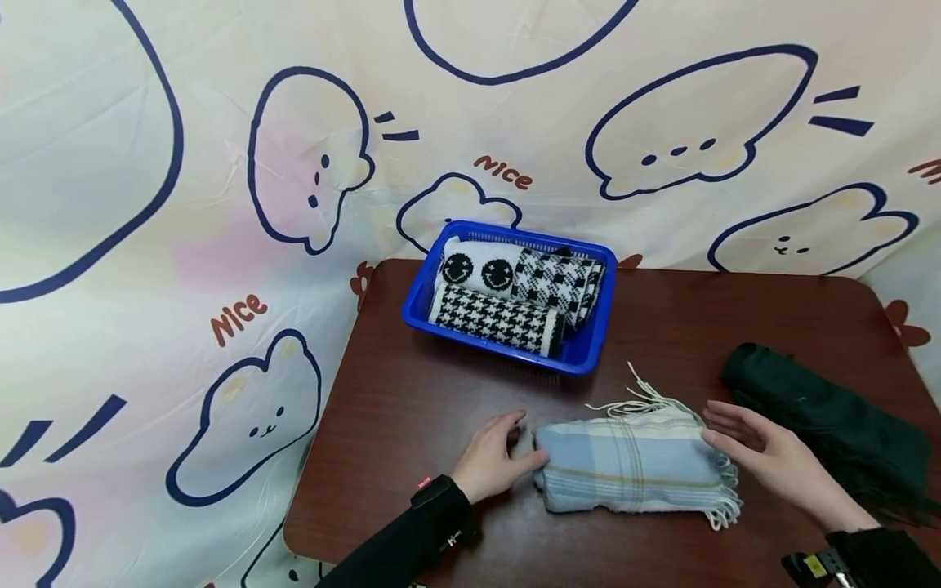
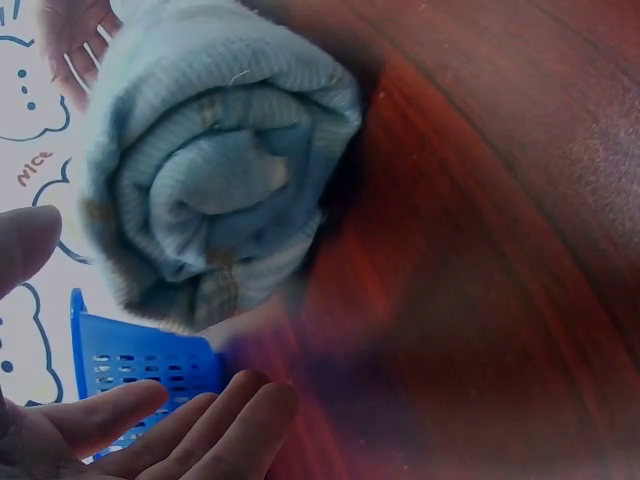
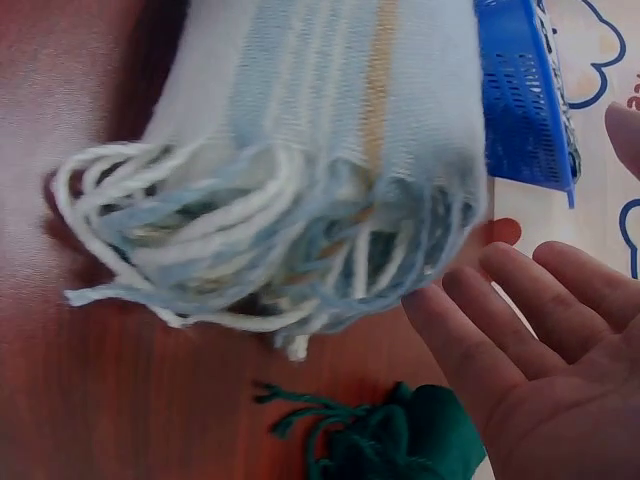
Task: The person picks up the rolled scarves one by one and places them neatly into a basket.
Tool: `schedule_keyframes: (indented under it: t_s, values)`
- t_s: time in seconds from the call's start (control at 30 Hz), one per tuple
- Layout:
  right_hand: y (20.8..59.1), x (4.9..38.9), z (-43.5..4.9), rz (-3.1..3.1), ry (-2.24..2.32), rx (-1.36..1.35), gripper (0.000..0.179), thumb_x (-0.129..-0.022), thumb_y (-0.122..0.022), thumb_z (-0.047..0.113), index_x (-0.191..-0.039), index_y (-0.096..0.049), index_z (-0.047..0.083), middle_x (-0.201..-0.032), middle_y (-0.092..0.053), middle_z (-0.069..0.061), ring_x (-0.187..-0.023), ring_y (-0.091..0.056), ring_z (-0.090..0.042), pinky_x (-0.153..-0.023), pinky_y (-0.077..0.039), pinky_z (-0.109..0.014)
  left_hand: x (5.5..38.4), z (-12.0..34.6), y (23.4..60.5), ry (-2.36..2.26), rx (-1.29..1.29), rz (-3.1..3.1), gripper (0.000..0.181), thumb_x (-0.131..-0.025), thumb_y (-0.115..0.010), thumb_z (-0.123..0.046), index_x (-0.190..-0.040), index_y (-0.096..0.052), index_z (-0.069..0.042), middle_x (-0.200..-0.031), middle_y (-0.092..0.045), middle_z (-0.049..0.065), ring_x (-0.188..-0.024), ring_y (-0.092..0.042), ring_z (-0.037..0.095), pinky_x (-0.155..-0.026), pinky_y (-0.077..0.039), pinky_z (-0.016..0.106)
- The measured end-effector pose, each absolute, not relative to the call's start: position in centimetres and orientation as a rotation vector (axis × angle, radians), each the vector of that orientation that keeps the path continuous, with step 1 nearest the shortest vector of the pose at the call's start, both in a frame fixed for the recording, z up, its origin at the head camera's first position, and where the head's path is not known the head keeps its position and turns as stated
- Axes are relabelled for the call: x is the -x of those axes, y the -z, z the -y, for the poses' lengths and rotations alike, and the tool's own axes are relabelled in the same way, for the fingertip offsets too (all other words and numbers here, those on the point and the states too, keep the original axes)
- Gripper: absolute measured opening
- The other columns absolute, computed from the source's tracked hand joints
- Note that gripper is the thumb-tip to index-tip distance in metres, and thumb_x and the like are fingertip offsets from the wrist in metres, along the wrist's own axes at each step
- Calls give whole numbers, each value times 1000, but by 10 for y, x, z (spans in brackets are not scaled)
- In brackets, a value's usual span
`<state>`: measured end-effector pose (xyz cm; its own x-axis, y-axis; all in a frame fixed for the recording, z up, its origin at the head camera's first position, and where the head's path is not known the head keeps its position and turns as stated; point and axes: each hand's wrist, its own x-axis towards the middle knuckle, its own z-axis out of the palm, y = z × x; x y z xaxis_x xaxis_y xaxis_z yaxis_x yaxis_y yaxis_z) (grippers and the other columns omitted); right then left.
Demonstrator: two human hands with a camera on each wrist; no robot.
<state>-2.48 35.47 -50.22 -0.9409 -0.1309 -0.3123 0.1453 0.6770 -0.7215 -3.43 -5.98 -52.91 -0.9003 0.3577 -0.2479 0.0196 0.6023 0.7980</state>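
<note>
A light blue and white scarf [image 1: 632,465], rolled up with loose fringe, lies on the table between both hands. In the left wrist view the scarf's rolled end [image 2: 220,190] shows as a spiral. My left hand [image 1: 496,461] is at the left end of the roll, thumb close to it and fingers loosely bent; whether it touches cannot be told. At the fringed end is my right hand [image 1: 764,457], its fingers fairly straight and grasping nothing. The right wrist view shows those fingers [image 3: 540,330] beside the fringe [image 3: 270,240].
A blue basket [image 1: 419,314] behind the scarf holds rolled black-and-white houndstooth scarves [image 1: 496,314], one with smiley faces. On the right lies a dark green rolled scarf [image 1: 823,416]. The brown table [image 1: 382,408] meets a patterned cloth backdrop [image 1: 220,188].
</note>
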Motion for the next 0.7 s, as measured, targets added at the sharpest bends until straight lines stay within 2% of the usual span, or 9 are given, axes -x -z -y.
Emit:
schedule_keyframes:
  t_s: [0.17, 0.23, 0.33, 0.4, 0.47, 0.53, 0.6, 0.63, 0.7]
  values:
    - [510, 19, -361, -2551, 1118, -45, 73, -110, -62, 40, -160, -39, -8, -154, -50, -36, -104, -44, 28, -77, -52, -12, 31, 58, 532, -1221, -295, -2447, 77, -98, -75, -50, -158, -51, -8, -152, -60, 15, -134, -61, 31, -114, -48, 49]
    - [512, 17, -363, -2541, 1110, -63, 75, -110, -62, 41, -161, -37, -8, -155, -48, -36, -106, -52, 21, -77, -53, -13, 30, 58, 533, -1212, -294, -2447, 78, -98, -75, -50, -158, -51, -8, -153, -59, 15, -137, -59, 31, -115, -48, 49]
    - [515, 14, -365, -2508, 1088, -111, 80, -110, -59, 48, -162, -34, -7, -158, -43, -38, -120, -65, -7, -77, -54, -17, 28, 57, 534, -1200, -289, -2436, 78, -99, -74, -51, -159, -50, -8, -154, -57, 15, -139, -56, 32, -116, -47, 49]
    - [517, 12, -366, -2490, 1071, -131, 82, -110, -57, 50, -163, -32, -7, -159, -41, -38, -130, -63, -32, -77, -55, -19, 27, 56, 535, -1200, -282, -2422, 79, -99, -73, -52, -160, -49, -8, -154, -57, 16, -138, -58, 32, -115, -48, 49]
    - [519, 9, -367, -2481, 1050, -151, 83, -110, -57, 52, -163, -33, -7, -160, -40, -38, -126, -63, -25, -76, -55, -19, 27, 56, 537, -1201, -281, -2413, 78, -100, -72, -52, -160, -49, -8, -153, -58, 16, -136, -59, 31, -114, -49, 48]
    - [521, 7, -368, -2468, 1054, -155, 82, -110, -57, 51, -162, -33, -8, -160, -39, -39, -118, -63, -6, -76, -55, -20, 26, 55, 538, -1201, -283, -2409, 78, -101, -71, -52, -160, -49, -8, -153, -58, 16, -135, -60, 31, -113, -49, 48]
    - [523, 5, -369, -2456, 1053, -165, 81, -110, -57, 50, -162, -33, -8, -160, -38, -39, -115, -62, 0, -77, -56, -20, 26, 54, 541, -1218, -281, -2396, 78, -101, -71, -52, -159, -49, -6, -152, -59, 17, -133, -61, 31, -112, -50, 45]
    - [524, 5, -369, -2450, 1053, -169, 81, -111, -57, 49, -162, -32, -9, -160, -38, -39, -115, -62, 0, -77, -56, -21, 26, 54, 542, -1228, -277, -2388, 78, -101, -71, -51, -159, -49, -5, -152, -59, 17, -132, -61, 30, -111, -51, 44]
    - [525, 4, -369, -2421, 1064, -179, 81, -112, -55, 48, -163, -29, -10, -161, -35, -41, -125, -66, -22, -77, -57, -23, 26, 53, 544, -1266, -259, -2354, 79, -100, -72, -49, -159, -48, -2, -151, -59, 19, -127, -65, 30, -107, -53, 39]
